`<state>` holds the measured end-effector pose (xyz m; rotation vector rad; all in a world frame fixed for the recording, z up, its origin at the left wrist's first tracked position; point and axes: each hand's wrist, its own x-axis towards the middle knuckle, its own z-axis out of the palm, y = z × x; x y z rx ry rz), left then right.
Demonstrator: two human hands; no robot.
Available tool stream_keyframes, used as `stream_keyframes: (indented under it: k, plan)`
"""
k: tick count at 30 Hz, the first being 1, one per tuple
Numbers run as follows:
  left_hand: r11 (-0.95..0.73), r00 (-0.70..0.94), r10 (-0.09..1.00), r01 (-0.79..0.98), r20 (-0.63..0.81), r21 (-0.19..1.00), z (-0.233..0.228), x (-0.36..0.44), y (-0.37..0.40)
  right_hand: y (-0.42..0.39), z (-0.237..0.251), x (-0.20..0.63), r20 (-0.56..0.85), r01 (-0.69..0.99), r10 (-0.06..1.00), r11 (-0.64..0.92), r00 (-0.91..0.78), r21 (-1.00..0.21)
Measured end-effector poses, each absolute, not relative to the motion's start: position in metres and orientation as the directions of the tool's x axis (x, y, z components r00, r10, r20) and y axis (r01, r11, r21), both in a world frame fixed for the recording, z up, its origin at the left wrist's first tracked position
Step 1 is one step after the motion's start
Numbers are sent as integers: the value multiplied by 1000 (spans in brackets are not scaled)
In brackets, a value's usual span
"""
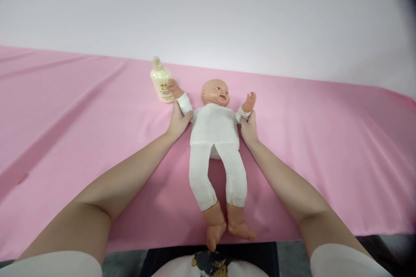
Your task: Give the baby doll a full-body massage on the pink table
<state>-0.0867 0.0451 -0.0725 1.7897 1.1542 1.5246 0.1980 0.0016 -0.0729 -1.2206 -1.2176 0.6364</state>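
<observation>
The left hand (178,122) and right hand (248,129) each had fingers clamped on the baby doll's (214,130) arms, lotion bottle (160,81) nearby.

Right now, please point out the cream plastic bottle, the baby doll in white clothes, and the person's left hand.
cream plastic bottle (161,83), head view, on its body.
baby doll in white clothes (213,124), head view, on its chest.
left hand (178,122), head view, on its back.

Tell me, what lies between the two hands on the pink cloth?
In the head view, the doll's white torso lies between the left hand and right hand, each gripping an upper arm.
</observation>
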Motion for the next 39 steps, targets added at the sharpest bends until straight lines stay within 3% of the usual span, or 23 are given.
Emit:
stream_keyframes:
  k: [3,6,9,13,16,20,28,33,36,39]
  plan:
    - [-377,-167,902,143,398,915,-78,-89,53,9,-80,202,268,160,860,219,435,-963]
    - [-349,-225,904,102,363,932,-79,-89,55,11,-81,202,255,157,856,205,450,-966]
    - [-430,-134,877,210,462,878,-73,-87,47,6,-76,199,376,261,878,304,296,-916]
    - [-610,171,785,377,595,697,-62,-81,33,0,-69,196,533,406,845,473,43,-782]
    - [-671,296,736,438,609,598,-58,-80,28,-1,-67,196,538,447,843,482,0,-754]
    - [-663,293,740,474,606,580,-57,-80,28,-2,-68,195,530,453,848,468,11,-759]
    - [-511,34,845,342,533,789,-65,-81,37,2,-73,195,375,249,900,319,223,-914]
    - [-411,-102,893,219,439,885,-77,-85,48,7,-78,199,275,124,867,245,416,-962]
    - [-340,-190,910,162,367,926,-83,-87,54,8,-80,200,233,59,870,231,435,-971]
    - [-318,-218,913,149,345,936,-85,-89,57,7,-79,202,262,100,867,242,425,-965]
